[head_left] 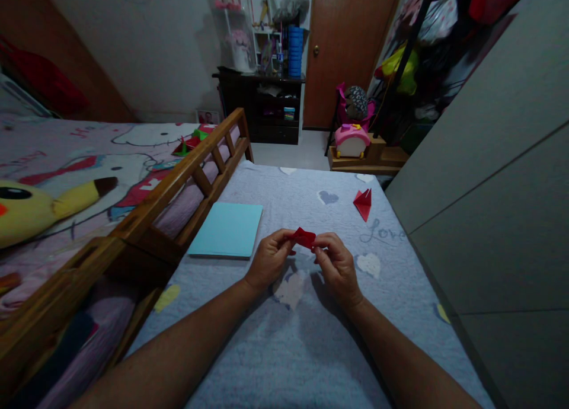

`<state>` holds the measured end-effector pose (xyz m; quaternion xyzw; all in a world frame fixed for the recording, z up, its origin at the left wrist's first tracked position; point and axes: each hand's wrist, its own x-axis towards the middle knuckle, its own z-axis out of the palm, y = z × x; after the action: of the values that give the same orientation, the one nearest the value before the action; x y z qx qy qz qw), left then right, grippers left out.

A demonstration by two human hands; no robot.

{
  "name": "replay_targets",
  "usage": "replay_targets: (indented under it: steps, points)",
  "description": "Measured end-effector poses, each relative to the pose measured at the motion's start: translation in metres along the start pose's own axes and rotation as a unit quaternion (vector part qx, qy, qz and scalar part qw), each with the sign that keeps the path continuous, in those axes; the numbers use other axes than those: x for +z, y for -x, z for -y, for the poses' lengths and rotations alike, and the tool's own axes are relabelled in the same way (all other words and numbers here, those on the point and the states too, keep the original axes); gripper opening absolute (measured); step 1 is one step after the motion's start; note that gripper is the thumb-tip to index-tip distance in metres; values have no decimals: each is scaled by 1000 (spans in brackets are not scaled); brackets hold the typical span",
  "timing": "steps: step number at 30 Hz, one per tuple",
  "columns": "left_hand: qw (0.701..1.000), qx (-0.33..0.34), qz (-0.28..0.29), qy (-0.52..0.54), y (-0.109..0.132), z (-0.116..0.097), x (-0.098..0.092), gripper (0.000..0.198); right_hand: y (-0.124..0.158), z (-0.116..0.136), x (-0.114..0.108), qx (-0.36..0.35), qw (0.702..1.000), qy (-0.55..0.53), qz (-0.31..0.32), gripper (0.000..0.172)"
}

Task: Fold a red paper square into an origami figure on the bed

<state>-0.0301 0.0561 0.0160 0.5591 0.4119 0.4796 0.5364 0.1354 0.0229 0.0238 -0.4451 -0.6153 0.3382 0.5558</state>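
A small folded piece of red paper is held up between my two hands, above the bed. My left hand pinches its left end between thumb and fingers. At its right end, my right hand grips the paper with thumb and forefinger. Farther off to the right, a folded red paper shape with pointed tips lies on the sheet. To the left of my hands is a light blue square pad or stack of paper, flat on the bed.
A blue patterned sheet covers the surface under my hands. Along the left runs a wooden rail, with a plush toy and red and green folded paper beyond it. A pale cabinet stands close on the right.
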Motion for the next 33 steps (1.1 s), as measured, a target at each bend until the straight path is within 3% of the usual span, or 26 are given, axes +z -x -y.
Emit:
replay_targets:
  steps: [6,12,20,33]
  points:
    - [995,70,33,-65,3,4,0,32,0,-6,0,73,996,-49,18,7]
    - [994,87,6,-62,7,8,3,31,0,-10,2,89,994,-68,16,9]
    - [994,87,49,-39,9,2,1,27,-2,-8,3,113,987,-112,-3,17]
    - [995,71,64,-7,9,4,1,34,-3,-4,-1,141,981,-133,20,21]
